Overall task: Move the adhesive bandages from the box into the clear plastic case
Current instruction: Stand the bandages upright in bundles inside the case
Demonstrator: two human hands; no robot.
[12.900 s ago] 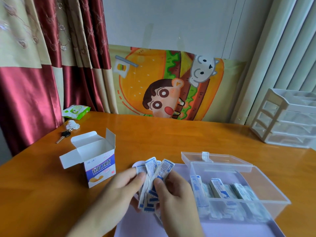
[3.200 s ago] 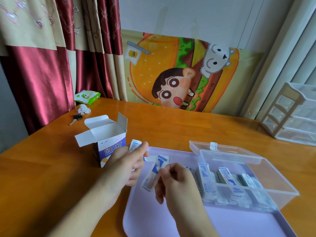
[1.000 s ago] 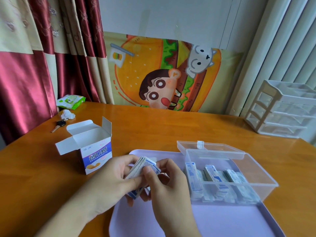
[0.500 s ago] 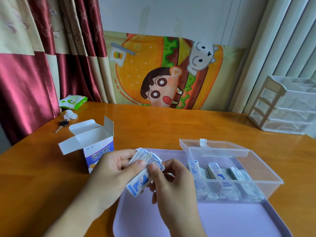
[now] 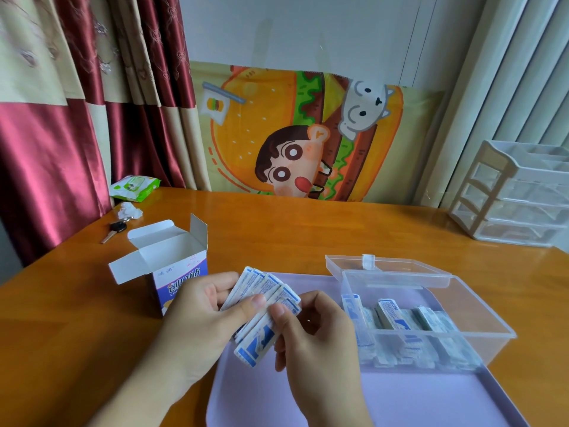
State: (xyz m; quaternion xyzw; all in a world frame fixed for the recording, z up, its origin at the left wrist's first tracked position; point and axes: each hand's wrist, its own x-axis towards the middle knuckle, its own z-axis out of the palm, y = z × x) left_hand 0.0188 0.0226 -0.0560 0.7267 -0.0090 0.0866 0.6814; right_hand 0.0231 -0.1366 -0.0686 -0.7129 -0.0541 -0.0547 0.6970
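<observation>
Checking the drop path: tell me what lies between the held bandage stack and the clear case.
In the head view, only bare lavender tray and the right hand lie between the bandage stack and the clear case.

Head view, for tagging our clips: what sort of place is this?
Probably a room at home: a wooden table by red curtains, a cartoon cloth against the wall, keys lying about.
</observation>
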